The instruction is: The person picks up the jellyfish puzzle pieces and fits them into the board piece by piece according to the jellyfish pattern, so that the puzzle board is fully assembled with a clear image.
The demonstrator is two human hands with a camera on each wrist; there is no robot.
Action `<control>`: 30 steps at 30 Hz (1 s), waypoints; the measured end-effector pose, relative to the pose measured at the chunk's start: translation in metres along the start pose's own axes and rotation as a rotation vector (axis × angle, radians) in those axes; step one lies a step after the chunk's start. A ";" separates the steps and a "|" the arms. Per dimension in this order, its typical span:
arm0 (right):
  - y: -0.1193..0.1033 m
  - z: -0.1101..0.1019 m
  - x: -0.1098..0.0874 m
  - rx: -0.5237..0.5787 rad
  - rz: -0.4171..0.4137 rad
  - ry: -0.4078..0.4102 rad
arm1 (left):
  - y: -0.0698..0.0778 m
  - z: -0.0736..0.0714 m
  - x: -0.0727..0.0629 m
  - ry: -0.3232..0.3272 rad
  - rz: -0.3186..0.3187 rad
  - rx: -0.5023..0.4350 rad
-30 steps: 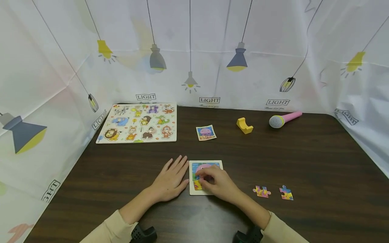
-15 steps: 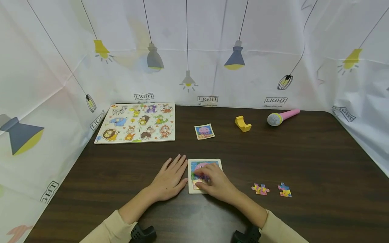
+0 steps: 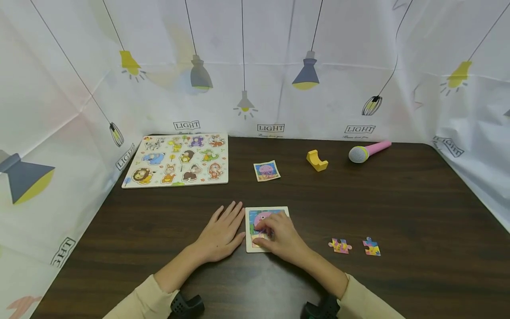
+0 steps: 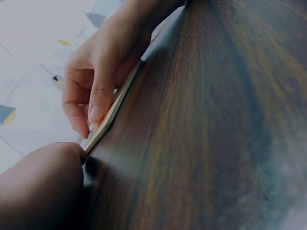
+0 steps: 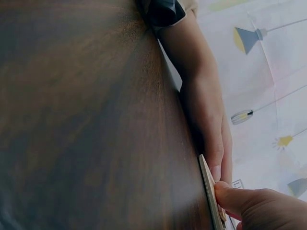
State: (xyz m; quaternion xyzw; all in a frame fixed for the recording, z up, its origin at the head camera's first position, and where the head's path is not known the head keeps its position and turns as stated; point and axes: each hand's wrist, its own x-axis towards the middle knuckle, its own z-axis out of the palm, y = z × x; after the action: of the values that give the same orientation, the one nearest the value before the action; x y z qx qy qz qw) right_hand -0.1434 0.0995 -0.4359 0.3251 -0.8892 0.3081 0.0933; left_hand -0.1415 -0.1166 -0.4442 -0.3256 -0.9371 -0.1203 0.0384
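Observation:
In the head view, my left hand (image 3: 220, 235) lies flat on the table left of a small framed puzzle board (image 3: 247, 230), fingers straight, thumb and fingertips at its edge. The board shows a pink octopus picture (image 3: 260, 217) at the top; a pale bare patch (image 3: 256, 240) shows at its lower left. My right hand (image 3: 284, 237) is over the board with bent fingers and thumb, covering its right part. A bit of orange puzzle piece (image 4: 99, 123) shows by the right thumb in the left wrist view; most of it is hidden. Two loose puzzle pieces (image 3: 340, 246) lie to the right.
An animal picture board (image 3: 179, 159) lies at the back left. Behind the puzzle board are a small octopus picture card (image 3: 267, 171), a yellow curved block (image 3: 317, 161) and a pink toy microphone (image 3: 368, 152). A white lamp-print cloth (image 3: 338, 102) hangs behind the table.
The yellow piece at the board's lower left has left its spot, where pale backing now shows. The right hand has shifted slightly. The left hand stays in place; the head view moves a little.

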 end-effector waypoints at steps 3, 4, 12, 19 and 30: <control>-0.001 0.000 0.001 -0.010 0.017 0.012 | 0.000 0.000 0.001 0.005 0.006 -0.002; -0.001 0.000 0.001 -0.007 0.024 0.013 | -0.001 0.000 0.001 0.004 0.006 -0.004; -0.005 0.002 0.001 0.003 0.065 0.008 | -0.003 0.005 0.001 0.002 -0.004 -0.009; -0.004 0.001 0.000 -0.026 0.020 0.024 | -0.002 0.005 0.001 -0.003 -0.007 -0.009; -0.005 -0.003 0.000 -0.058 -0.004 0.013 | -0.001 0.003 0.000 -0.008 -0.007 -0.012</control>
State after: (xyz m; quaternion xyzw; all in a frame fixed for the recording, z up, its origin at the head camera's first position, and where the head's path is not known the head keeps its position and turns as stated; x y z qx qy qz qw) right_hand -0.1400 0.0983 -0.4312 0.3223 -0.8964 0.2843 0.1089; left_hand -0.1422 -0.1166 -0.4473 -0.3230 -0.9376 -0.1246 0.0323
